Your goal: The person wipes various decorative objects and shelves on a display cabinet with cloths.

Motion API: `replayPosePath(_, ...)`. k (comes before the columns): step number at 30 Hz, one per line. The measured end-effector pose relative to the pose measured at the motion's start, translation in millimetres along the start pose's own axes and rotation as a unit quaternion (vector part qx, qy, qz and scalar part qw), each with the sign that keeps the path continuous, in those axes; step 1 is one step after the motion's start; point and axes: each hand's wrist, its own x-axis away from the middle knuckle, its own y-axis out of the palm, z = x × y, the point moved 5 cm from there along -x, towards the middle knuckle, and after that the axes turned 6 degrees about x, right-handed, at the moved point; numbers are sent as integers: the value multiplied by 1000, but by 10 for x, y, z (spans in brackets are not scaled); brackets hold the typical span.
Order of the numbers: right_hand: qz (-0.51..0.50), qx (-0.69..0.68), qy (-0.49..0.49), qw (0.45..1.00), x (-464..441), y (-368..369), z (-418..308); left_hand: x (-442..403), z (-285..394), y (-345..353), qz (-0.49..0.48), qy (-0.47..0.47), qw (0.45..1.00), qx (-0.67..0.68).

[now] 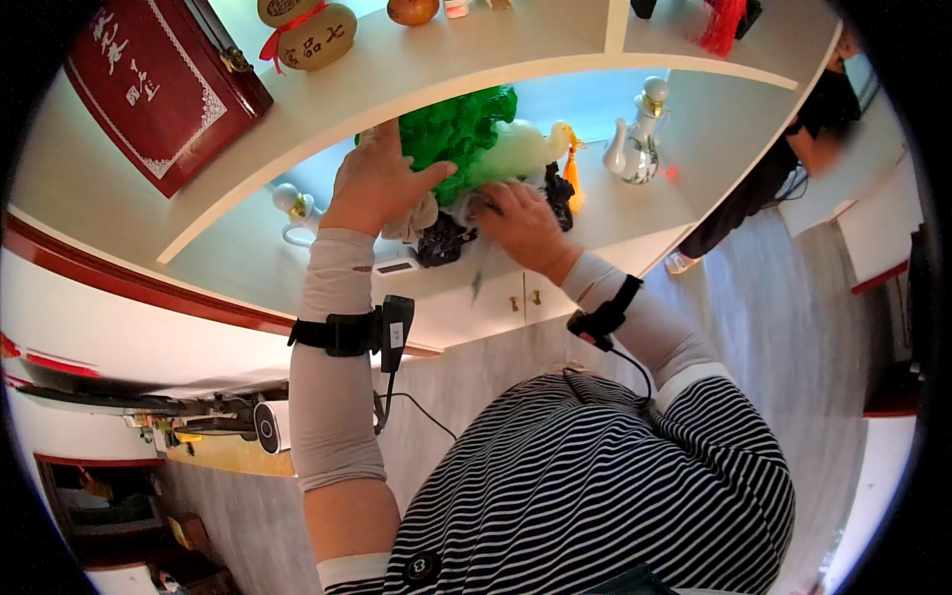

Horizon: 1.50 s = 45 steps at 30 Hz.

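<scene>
A green and pale carved ornament (451, 129) stands on a dark base (443, 242) on the middle shelf. My left hand (382, 188) grips its left side, the thumb lying across the green front and the other fingers partly hidden. Close to the lower front of the carving is my right hand (521, 223), its fingers curled together; a greyish, blurred bit shows by the fingertips, too unclear to name. Pale cloth-like material (416, 218) shows below my left thumb. An orange tassel (572, 178) hangs at the carving's right end.
White porcelain pots (637, 149) flank the carving. A small white device (397, 266) lies at the shelf's front edge. Above are a gourd (317, 38) with a red ribbon and a dark red box (164, 94). Another person's arm (815, 149) shows at right.
</scene>
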Motion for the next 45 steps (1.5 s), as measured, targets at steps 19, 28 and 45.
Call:
replayPosePath(19, -112, 13, 111, 987, 355, 225, 204, 11, -73, 50, 30, 16, 999, -42)
replayPosePath(28, -135, -23, 60, 989, 244, 269, -38, 29, -140, 40, 75, 68, 994, -47)
replayPosePath(45, -158, 27, 81, 984, 340, 346, -131, 2050, 1735, -1295, -113, 120, 966, -200)
